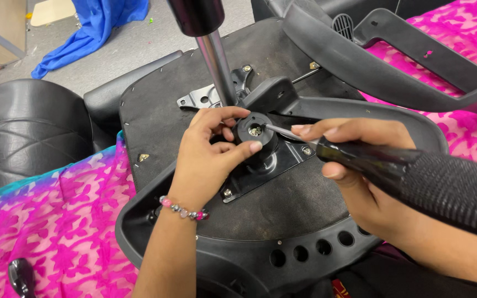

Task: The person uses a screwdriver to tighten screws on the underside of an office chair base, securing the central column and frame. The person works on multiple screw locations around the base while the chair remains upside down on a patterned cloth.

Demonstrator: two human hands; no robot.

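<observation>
My left hand [211, 152] is curled around the round black knob [256, 132] at the middle of the upturned chair seat [161, 116], thumb and fingers pinching its rim, while my right hand [354, 149] is wrapped tight around the dark handle of a screwdriver [371, 160]. The metal shaft runs leftward from my right fist, and its tip sits in the bright screw head [255, 131] in the knob's recess.

The knob stands on the black metal mechanism plate [282, 160], which is bolted to the seat's underside just beside the shiny gas cylinder column [216, 60]. The seat lies bottom-up across my lap on pink patterned cloth [56, 221], with a black armrest loop [360, 113] arching over behind my right hand.

To do this well, I judge the main thing is keeping the tip square in the screw. The shaft comes in at a low slant now, and a slanted bit tends to ride out and chew the slot, so I would raise the handle nearer to the screw's axis and press inward as I turn. The left hand should keep the knob from spinning with the screw, fingertips clear of the recess in case the tip slips. The seat rests on soft cloth, so it may rock; steady downward pressure from both forearms should hold it. The armrest limits my wrist's swing, so short turns suit better.
</observation>
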